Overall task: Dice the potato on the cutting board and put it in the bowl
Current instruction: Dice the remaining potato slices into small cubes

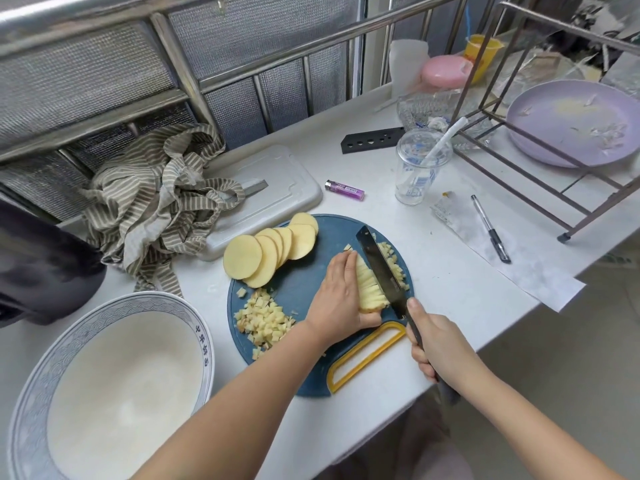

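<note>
A round blue cutting board (304,292) with a yellow handle lies at the counter's front. My left hand (341,299) holds a bundle of potato strips (372,289) steady on it. My right hand (438,348) grips the handle of a black knife (379,263), whose blade stands against the right side of the strips. Round potato slices (270,252) fan across the board's upper left. Diced potato (265,320) is piled at the lower left, and more dice (394,263) lie right of the blade. A big white bowl (114,386) with a blue rim sits left of the board.
A striped cloth (162,202) lies over a grey lidded box (273,192) behind the board. A purple lighter (344,190), a plastic cup (419,168), a pen (490,228) and paper sit to the right. A metal rack (540,109) and lavender plate (571,123) stand at far right.
</note>
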